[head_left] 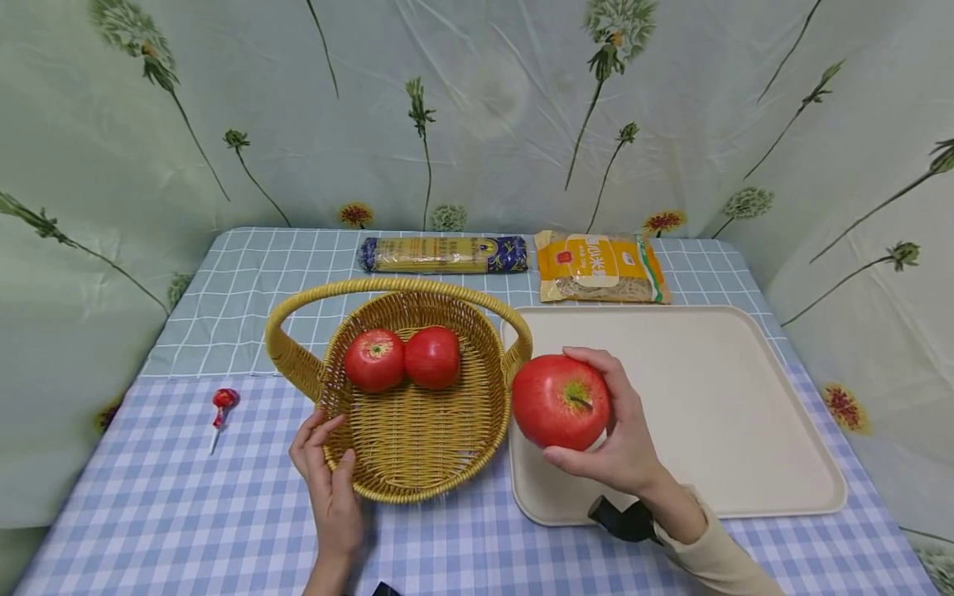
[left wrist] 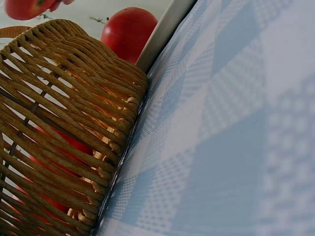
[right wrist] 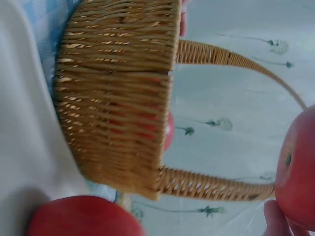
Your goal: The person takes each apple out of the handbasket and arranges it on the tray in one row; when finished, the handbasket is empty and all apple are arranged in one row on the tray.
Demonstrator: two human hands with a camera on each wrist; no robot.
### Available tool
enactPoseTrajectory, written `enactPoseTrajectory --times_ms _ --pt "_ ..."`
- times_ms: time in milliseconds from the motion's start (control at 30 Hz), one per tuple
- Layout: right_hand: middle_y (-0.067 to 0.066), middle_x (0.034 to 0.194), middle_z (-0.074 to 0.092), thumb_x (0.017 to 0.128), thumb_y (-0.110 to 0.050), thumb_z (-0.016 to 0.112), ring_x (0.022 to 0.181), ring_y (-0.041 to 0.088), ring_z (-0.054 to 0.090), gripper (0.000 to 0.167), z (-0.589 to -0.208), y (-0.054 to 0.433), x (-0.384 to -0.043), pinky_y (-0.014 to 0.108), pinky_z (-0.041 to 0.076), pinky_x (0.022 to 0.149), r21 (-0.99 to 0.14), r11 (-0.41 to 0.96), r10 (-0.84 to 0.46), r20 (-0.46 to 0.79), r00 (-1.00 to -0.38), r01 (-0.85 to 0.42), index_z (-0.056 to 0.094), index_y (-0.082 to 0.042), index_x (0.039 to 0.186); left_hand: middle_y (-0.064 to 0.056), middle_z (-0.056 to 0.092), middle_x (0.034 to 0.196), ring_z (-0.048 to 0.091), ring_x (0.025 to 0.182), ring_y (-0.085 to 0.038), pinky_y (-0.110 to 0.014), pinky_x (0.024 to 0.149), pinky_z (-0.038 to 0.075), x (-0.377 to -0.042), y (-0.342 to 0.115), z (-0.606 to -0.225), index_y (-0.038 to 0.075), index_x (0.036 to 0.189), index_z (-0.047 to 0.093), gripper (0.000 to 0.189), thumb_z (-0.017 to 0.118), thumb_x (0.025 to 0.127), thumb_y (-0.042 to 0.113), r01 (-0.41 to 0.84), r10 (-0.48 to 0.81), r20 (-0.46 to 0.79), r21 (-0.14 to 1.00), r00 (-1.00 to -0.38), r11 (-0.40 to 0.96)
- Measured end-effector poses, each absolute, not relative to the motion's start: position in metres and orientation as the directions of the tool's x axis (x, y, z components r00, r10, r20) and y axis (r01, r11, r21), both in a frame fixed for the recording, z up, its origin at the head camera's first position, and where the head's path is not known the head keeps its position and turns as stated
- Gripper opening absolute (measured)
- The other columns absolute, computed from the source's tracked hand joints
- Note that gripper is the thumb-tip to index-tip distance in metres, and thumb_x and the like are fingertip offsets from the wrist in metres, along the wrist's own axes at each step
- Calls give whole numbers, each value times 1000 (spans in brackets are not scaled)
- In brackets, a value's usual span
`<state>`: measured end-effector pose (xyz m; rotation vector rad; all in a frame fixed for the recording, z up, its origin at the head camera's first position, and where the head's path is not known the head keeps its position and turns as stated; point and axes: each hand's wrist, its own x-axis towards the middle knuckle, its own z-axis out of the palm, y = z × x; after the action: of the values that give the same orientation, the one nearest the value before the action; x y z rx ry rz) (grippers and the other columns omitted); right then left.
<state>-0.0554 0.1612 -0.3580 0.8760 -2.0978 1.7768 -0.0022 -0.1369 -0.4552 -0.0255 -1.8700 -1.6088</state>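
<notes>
My right hand [head_left: 622, 430] holds a large red apple [head_left: 561, 401] between thumb and fingers, raised over the left side of a beige tray [head_left: 715, 414]. A yellow-brown wicker basket [head_left: 417, 451] with a tall arched handle stands left of the tray. Two red apples [head_left: 376, 360] lie side by side at the back of its floor. My left hand [head_left: 331, 488] grips the basket's left front rim, fingertips and thumb over the edge. Both wrist views show another apple by the tray: the left wrist view has this apple [left wrist: 129, 34] beyond the basket. It is hidden in the head view.
A wrapped red lollipop [head_left: 224, 406] lies left of the basket on the checked cloth [head_left: 186, 497]. Along the back are a long noodle packet [head_left: 443, 254] and an orange-and-clear noodle bag [head_left: 602, 266]. A dandelion-print curtain [head_left: 492, 108] hangs behind the table.
</notes>
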Motion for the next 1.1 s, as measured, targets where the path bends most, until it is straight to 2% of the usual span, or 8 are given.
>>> enactPoseTrajectory --times_ms 167,300,567,900,1000,1100 --pt "16 127 46 54 4 82 115 26 45 89 -362 174 -55 29 50 79 -849 135 -190 484 -854 -511 40 4 132 -17 24 138 19 129 -26 -29 102 13 -2 -138 -456 -15 121 45 36 39 85 -13 422 -391 485 874 -782 240" --pt "12 129 46 55 7 81 117 25 43 89 -367 186 -58 26 49 80 -866 187 -126 447 -886 -464 39 2 134 -17 24 138 19 129 -26 -29 103 13 -2 -137 -457 -15 121 45 36 39 85 -13 427 -393 489 872 -779 239" --pt "4 130 46 60 16 76 119 22 41 87 -377 208 -67 21 47 79 -877 260 -16 413 -910 -403 37 1 137 -16 24 139 19 129 -26 -29 102 13 -3 -137 -458 -15 121 45 37 39 85 -13 427 -393 488 873 -779 236" --pt "-2 130 43 66 10 77 119 17 39 84 -391 229 -74 18 46 79 -908 339 69 286 -956 -247 34 -5 137 -15 25 139 19 129 -25 -29 102 13 -2 -137 -458 -16 121 44 37 39 84 -13 419 -395 484 875 -781 245" --pt "0 130 41 68 7 78 118 14 38 84 -390 232 -73 16 46 78 -896 395 68 249 -966 -203 32 -4 137 -15 25 139 19 129 -25 -29 102 13 -2 -137 -458 -15 121 45 37 39 84 -13 419 -396 485 874 -780 245" --pt "4 131 40 70 -1 80 118 17 37 84 -395 237 -74 16 46 77 -884 436 56 212 -976 -167 31 -7 138 -16 25 139 19 129 -25 -29 102 13 -2 -137 -458 -15 121 45 37 39 84 -13 422 -394 488 873 -779 246"
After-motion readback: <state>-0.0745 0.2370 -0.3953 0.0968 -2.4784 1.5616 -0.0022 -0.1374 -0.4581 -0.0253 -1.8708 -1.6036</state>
